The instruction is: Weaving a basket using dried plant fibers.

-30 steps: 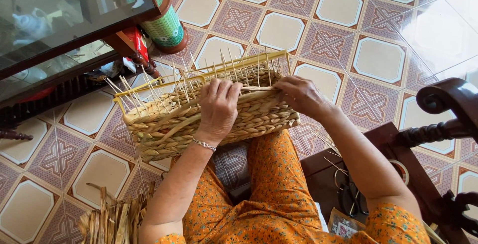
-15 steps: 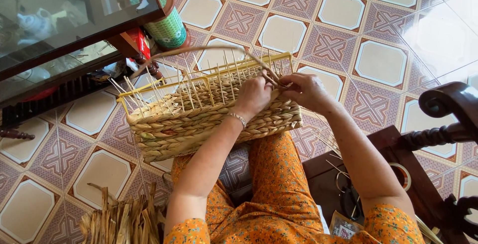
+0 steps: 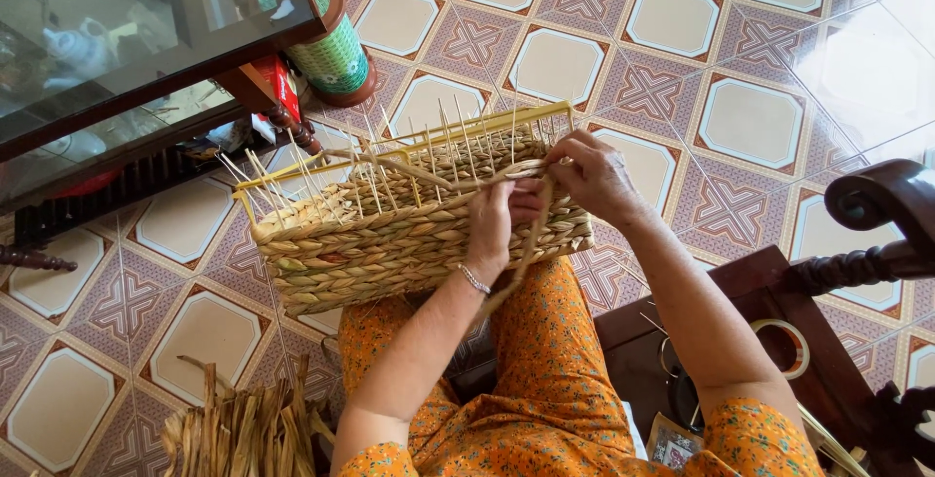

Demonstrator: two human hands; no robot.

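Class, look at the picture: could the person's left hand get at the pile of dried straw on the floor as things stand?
Probably yes: the straw lies in the open beside the left knee, nothing over it, but the left hand is busy on the basket.

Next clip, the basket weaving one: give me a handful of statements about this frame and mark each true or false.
1. The half-woven basket rests on the person's lap. True.
2. The left hand lies flat on the floor. False: it grips a fibre strand at the basket's rim.
3. The right hand is at the basket's upper edge. True.
4. The thin upright stakes are all trimmed flush. False: they stick up above the weave.
5. A bundle of dried fibre lies on the tiled floor. True.
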